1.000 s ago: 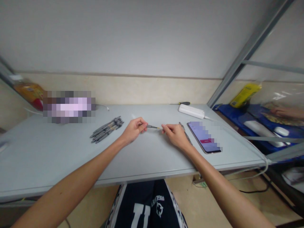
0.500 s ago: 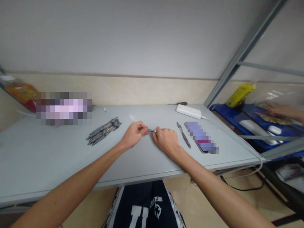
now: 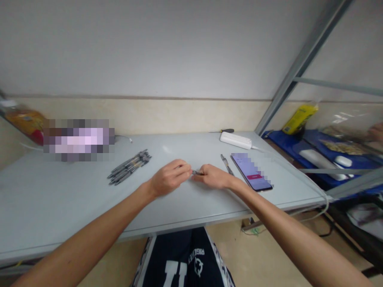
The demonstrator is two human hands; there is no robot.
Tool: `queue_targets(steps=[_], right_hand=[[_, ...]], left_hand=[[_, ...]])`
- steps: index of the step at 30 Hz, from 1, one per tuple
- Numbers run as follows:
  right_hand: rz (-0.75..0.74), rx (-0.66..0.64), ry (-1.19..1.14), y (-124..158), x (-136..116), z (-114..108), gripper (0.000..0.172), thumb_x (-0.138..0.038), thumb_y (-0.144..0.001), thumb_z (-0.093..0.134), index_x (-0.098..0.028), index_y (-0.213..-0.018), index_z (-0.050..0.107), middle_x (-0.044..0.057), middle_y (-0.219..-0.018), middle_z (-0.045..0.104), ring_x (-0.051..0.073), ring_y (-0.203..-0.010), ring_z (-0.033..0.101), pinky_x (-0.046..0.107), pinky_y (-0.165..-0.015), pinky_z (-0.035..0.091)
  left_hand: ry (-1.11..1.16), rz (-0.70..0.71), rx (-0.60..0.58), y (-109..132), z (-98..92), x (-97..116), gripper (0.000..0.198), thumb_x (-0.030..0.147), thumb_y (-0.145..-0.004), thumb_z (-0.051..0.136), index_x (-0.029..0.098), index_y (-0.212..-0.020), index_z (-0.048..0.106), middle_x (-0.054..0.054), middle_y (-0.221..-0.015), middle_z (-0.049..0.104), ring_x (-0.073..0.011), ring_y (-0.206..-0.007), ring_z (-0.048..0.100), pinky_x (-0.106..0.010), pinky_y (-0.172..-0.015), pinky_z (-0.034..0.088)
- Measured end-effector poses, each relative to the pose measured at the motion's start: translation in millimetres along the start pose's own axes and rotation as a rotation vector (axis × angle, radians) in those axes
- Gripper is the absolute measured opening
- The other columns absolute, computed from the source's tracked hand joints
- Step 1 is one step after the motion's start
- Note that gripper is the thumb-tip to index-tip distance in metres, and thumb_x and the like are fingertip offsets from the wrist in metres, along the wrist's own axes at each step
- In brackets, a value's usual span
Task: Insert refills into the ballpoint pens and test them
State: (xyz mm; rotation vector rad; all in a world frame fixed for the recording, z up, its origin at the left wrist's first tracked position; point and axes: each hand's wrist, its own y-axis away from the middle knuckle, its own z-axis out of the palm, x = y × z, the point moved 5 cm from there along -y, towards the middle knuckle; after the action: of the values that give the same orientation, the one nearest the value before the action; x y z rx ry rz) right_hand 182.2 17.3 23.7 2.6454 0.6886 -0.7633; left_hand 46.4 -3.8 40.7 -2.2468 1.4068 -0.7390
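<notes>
Between my two hands is a slim grey pen (image 3: 196,172), mostly covered by the fingers. My left hand (image 3: 171,177) is closed on one end of it. My right hand (image 3: 212,176) wraps round the other end, low over the table. To the left lies a pile of several grey pens (image 3: 129,167), side by side at a slant. A single pen (image 3: 227,164) rests just beyond my right hand, its near end hidden behind the wrist.
A phone (image 3: 254,175) lies at the right of the table (image 3: 74,207). Behind it are a white power strip (image 3: 235,140) and a screwdriver (image 3: 227,130). At the back left stands a bottle (image 3: 25,119) beside a blurred-out object. Another person's hand (image 3: 376,131) shows at far right.
Both hands have shifted slightly nearer to me and turned, with the pen still between them. Less of the pen shows. The other person's hand has drawn back to the right.
</notes>
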Motion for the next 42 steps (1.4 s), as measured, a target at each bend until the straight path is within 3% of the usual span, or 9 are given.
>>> queue_targets(steps=[4, 8, 11, 16, 24, 28, 34, 38, 42], right_hand=[[0.091, 0.225, 0.405, 7.7, 0.9, -12.9, 0.038, -0.038, -0.086, 0.044, -0.015, -0.065, 0.066, 0.009, -0.063, 0.063, 0.017, -0.057, 0.058, 0.025, -0.053, 0.036], [0.212, 0.352, 0.66, 13.3, 0.4, -13.3, 0.045, -0.035, -0.093, 0.028, -0.015, -0.09, 0.068, 0.018, -0.081, 0.069, 0.025, -0.075, 0.066, 0.031, -0.063, 0.042], [0.227, 0.363, 0.664, 13.3, -0.1, -6.3, 0.048, -0.033, -0.094, 0.024, -0.014, -0.091, 0.067, 0.018, -0.078, 0.069, 0.026, -0.075, 0.067, 0.031, -0.063, 0.043], [0.226, 0.348, 0.657, 9.3, -0.2, 1.8, 0.048, -0.032, -0.094, 0.024, -0.014, -0.09, 0.068, 0.019, -0.077, 0.069, 0.026, -0.075, 0.067, 0.032, -0.062, 0.044], [0.224, 0.335, 0.605, 4.8, -2.0, -3.5, 0.045, -0.037, -0.092, 0.029, -0.015, -0.091, 0.068, 0.018, -0.085, 0.068, 0.025, -0.08, 0.065, 0.031, -0.066, 0.042], [0.099, 0.439, 0.252, 15.8, 1.7, -18.8, 0.029, -0.041, -0.083, 0.049, -0.018, -0.089, 0.066, 0.009, -0.078, 0.068, 0.02, -0.073, 0.06, 0.027, -0.065, 0.039], [0.111, 0.687, -0.915, 28.4, 25.7, -22.8, 0.037, -0.05, -0.07, 0.059, -0.016, -0.084, 0.06, 0.002, -0.07, 0.057, 0.011, -0.054, 0.046, 0.022, -0.046, 0.032], [0.066, 0.833, -1.142, 22.9, 19.2, -34.5, 0.029, -0.048, -0.071, 0.053, -0.02, -0.082, 0.054, 0.002, -0.077, 0.056, 0.014, -0.069, 0.053, 0.023, -0.059, 0.042], [0.01, 0.716, -1.357, 12.4, 1.0, -51.5, 0.027, -0.048, -0.076, 0.043, -0.022, -0.067, 0.04, -0.007, -0.049, 0.03, 0.01, -0.044, 0.035, 0.024, -0.052, 0.039]], left_hand=[[0.057, -0.042, 0.013, -3.4, 4.1, -2.5, 0.019, 0.02, -0.087, 0.042, 0.019, -0.087, 0.061, -0.01, -0.092, 0.063, -0.0187, -0.088, 0.054, -0.034, -0.082, 0.043], [0.196, -0.383, -0.027, -1.6, 16.4, -17.9, 0.022, 0.032, -0.087, 0.045, 0.017, -0.086, 0.06, -0.002, -0.07, 0.059, -0.013, -0.063, 0.051, -0.025, -0.062, 0.04], [0.327, -0.495, -0.076, 0.5, 23.7, -21.6, 0.029, 0.036, -0.088, 0.042, 0.016, -0.078, 0.061, 0.002, -0.059, 0.054, -0.0099, -0.053, 0.044, -0.022, -0.053, 0.033], [0.278, -0.549, -0.028, -0.1, 24.1, -23.4, 0.027, 0.03, -0.087, 0.043, 0.016, -0.074, 0.062, 0.0, -0.06, 0.057, -0.0115, -0.055, 0.046, -0.023, -0.055, 0.032], [0.031, -0.397, 0.118, -0.3, 16.2, -15.7, 0.022, 0.023, -0.087, 0.043, 0.018, -0.08, 0.063, -0.006, -0.072, 0.061, -0.0175, -0.071, 0.054, -0.029, -0.068, 0.04], [0.087, -0.489, 0.164, -0.8, 10.0, -24.7, 0.017, 0.023, -0.085, 0.047, 0.018, -0.085, 0.063, -0.005, -0.076, 0.063, -0.0162, -0.07, 0.054, -0.028, -0.067, 0.041], [0.242, -0.429, 0.119, -5.5, 10.6, -23.9, 0.015, 0.03, -0.081, 0.057, 0.021, -0.088, 0.066, -0.005, -0.087, 0.067, -0.0184, -0.084, 0.057, -0.031, -0.08, 0.041], [0.266, -0.348, 0.05, -7.4, 13.9, -15.4, 0.019, 0.033, -0.081, 0.056, 0.021, -0.093, 0.065, -0.005, -0.093, 0.067, -0.019, -0.089, 0.056, -0.032, -0.084, 0.04], [0.167, -0.405, 0.075, -0.4, 11.0, -28.6, 0.022, 0.035, -0.083, 0.053, 0.019, -0.093, 0.063, -0.006, -0.086, 0.065, -0.0186, -0.085, 0.055, -0.032, -0.081, 0.04]])
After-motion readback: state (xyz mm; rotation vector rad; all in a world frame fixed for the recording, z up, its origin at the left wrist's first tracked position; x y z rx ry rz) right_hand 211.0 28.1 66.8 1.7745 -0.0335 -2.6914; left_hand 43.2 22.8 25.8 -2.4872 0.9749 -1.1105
